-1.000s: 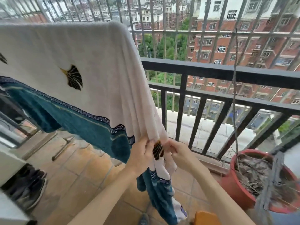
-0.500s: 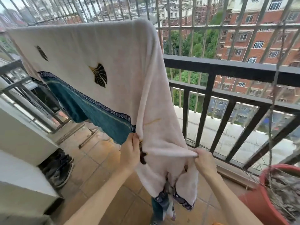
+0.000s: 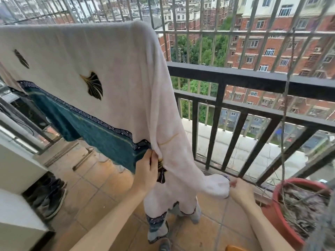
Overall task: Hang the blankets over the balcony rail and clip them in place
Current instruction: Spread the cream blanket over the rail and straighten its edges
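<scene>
A cream blanket (image 3: 112, 69) with dark leaf prints and a teal lower band hangs over a high bar at the left, its right end drooping toward the floor. My left hand (image 3: 146, 171) pinches the blanket where the teal band meets the cream cloth. My right hand (image 3: 239, 189) grips the blanket's lower corner and holds it out to the right, near the foot of the black balcony rail (image 3: 253, 78). No clips are visible.
A red plant pot (image 3: 282, 220) with dry twigs and a thin stalk stands at the right by the rail. Dark shoes (image 3: 52, 196) lie at the left under a white cabinet (image 3: 16, 171). Metal window bars rise above the rail. The floor is tan tile.
My hands, close together a second ago, have spread apart. The right hand has pulled the blanket's corner out to the right, spreading the bunched end.
</scene>
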`<state>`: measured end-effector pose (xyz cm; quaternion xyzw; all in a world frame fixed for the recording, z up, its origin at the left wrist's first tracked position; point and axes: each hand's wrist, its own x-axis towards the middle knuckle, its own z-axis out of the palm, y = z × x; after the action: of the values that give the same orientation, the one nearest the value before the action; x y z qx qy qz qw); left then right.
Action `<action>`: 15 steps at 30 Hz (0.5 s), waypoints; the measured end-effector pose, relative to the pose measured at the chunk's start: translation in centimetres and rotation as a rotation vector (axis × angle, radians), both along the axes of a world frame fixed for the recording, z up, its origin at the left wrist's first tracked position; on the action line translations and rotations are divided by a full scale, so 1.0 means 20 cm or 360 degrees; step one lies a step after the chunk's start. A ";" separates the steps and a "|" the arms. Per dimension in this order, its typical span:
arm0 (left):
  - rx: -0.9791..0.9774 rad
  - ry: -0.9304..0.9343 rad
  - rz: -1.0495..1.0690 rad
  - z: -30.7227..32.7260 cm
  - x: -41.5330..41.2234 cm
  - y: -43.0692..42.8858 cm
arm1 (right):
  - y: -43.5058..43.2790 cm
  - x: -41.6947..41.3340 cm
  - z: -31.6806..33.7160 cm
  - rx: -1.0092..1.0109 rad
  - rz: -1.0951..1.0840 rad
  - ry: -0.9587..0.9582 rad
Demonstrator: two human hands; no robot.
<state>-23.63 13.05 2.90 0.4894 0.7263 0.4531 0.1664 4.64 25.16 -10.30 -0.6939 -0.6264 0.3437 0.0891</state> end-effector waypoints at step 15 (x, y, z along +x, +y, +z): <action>-0.0005 0.0364 -0.0429 -0.05 0.14 -0.01 | -0.21 -0.67 0.83 0.0818 0.0824 0.1112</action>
<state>-20.74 12.94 1.94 0.6305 0.6690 0.3667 0.1426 -8.69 20.96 6.22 -0.3149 -0.7752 0.4007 0.3733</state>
